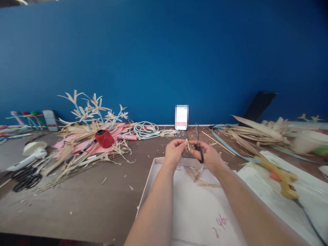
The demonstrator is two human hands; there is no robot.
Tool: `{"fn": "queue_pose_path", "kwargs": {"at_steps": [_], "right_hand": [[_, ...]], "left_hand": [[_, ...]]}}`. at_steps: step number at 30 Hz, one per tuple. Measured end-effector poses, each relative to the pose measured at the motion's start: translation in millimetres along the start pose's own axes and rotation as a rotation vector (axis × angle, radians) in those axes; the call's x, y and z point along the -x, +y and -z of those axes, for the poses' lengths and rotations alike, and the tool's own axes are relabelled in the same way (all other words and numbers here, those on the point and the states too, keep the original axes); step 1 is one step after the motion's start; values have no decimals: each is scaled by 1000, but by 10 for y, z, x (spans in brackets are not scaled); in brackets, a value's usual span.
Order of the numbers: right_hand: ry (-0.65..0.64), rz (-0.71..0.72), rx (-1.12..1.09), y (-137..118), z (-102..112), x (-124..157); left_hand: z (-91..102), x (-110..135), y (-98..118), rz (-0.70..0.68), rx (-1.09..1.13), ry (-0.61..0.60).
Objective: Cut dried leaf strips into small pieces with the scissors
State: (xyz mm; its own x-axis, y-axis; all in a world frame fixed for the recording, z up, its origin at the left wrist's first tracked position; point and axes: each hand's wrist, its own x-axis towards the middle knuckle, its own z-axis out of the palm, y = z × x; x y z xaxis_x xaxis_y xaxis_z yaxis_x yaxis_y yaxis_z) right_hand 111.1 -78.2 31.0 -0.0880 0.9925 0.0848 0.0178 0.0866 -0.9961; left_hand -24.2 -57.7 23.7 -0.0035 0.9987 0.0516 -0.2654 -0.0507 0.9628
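Observation:
Over the far edge of a white box lid (194, 212), both hands meet close together. My left hand (175, 150) pinches a small pale strip (188, 145), which looks like dried husk. In my right hand (207, 155) are black-handled scissors (198, 150), their blades pointing up and away. The right fingertips sit close to the strip; whether they also grip it I cannot tell. Beneath the hands, a thin brownish piece of husk (196, 174) lies in the lid. Pink handwriting marks the lid's near right part.
On the left are husk flowers (88, 109), a red thread spool (104, 138) and more black scissors (27, 177). A phone (181, 117) stands by the blue wall. At right lie a yellow glue gun (282, 176) with a cord, papers (271, 201) and dried husks (261, 131).

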Motion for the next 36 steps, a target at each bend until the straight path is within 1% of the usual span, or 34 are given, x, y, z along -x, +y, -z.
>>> {"fn": "queue_pose_path", "kwargs": {"at_steps": [8, 12, 17, 20, 23, 28, 31, 36], "right_hand": [[-9, -6, 32, -1, 17, -10], [-2, 0, 61, 14, 28, -16], [6, 26, 50, 9, 15, -15], [22, 13, 42, 9, 10, -21], [71, -28, 23, 46, 19, -44], [150, -67, -29, 115, 38, -81], [141, -85, -30, 108, 42, -85], [127, -56, -67, 103, 56, -77]], "left_hand": [[7, -16, -21, -14, 1, 5], [3, -5, -5, -26, -11, -26], [-7, 20, 40, -3, -30, -51], [11, 8, 40, -7, -32, -28], [37, -12, 20, -8, -46, 24], [47, -15, 9, 40, -99, 53], [45, -13, 3, 56, -100, 41], [59, -38, -45, 67, -59, 50]]}}
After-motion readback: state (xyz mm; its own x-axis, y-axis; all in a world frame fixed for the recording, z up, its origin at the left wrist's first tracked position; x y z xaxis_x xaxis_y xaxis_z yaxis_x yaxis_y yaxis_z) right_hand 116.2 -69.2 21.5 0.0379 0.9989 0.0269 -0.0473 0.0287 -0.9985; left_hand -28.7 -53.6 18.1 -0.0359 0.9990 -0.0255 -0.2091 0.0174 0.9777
